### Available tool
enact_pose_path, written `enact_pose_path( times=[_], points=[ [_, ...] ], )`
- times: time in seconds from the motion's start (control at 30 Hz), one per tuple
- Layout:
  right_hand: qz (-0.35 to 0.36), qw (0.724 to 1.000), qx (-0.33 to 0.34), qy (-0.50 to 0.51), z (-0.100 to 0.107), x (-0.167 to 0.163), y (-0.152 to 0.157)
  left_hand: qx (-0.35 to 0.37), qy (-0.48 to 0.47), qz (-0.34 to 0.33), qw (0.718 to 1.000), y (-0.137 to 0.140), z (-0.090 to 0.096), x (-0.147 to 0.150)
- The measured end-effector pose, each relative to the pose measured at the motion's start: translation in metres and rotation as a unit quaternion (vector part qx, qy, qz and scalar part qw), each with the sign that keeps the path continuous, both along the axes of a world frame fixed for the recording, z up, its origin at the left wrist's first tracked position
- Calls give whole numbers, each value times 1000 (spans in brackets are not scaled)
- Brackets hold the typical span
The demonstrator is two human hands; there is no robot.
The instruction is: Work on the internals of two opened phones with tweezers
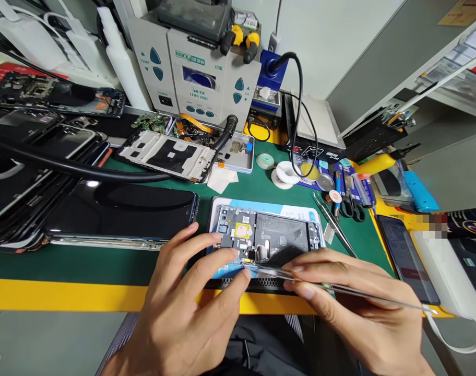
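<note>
An opened phone lies with its circuit board and empty battery bay showing, on a blue-and-white pad. My left hand steadies it: fingertips rest on the board and the left end, and the thumb presses the near edge. Pinched between the thumb and fingers of my right hand is a pair of thin metal tweezers. Their tips point left, to the phone's near edge beside my left thumb. Exactly what the tips touch is too small to make out.
Left of the phone lies a dark phone screen, with stacked phone parts beyond. A hot-air station stands behind, its black hose crossing the left side. Other tweezers, scissors and a solder spool lie right.
</note>
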State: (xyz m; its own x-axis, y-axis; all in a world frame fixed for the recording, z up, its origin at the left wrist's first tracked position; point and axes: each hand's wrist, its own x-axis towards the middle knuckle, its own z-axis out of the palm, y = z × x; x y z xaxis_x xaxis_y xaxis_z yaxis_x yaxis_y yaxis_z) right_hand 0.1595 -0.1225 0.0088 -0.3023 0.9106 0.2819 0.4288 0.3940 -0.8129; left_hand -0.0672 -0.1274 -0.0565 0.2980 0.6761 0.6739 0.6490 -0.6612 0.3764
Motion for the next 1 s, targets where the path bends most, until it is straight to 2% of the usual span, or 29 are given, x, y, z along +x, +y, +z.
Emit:
enact_pose_path(
  times=[0.17, 0.53, 1.0],
  points=[
    [-7, 1000, -1, -5, 0, 1, -1, 10, 17, 1, 1000, 3, 1, 3],
    [-9, 1000, 3, -2, 1, 0, -2, -14, -32, -5, 999, -2, -1, -1],
    [-16, 1000, 0, 5, -1, 0, -2, -12, -34, -14, 999, 0, 0, -1]
  ],
)
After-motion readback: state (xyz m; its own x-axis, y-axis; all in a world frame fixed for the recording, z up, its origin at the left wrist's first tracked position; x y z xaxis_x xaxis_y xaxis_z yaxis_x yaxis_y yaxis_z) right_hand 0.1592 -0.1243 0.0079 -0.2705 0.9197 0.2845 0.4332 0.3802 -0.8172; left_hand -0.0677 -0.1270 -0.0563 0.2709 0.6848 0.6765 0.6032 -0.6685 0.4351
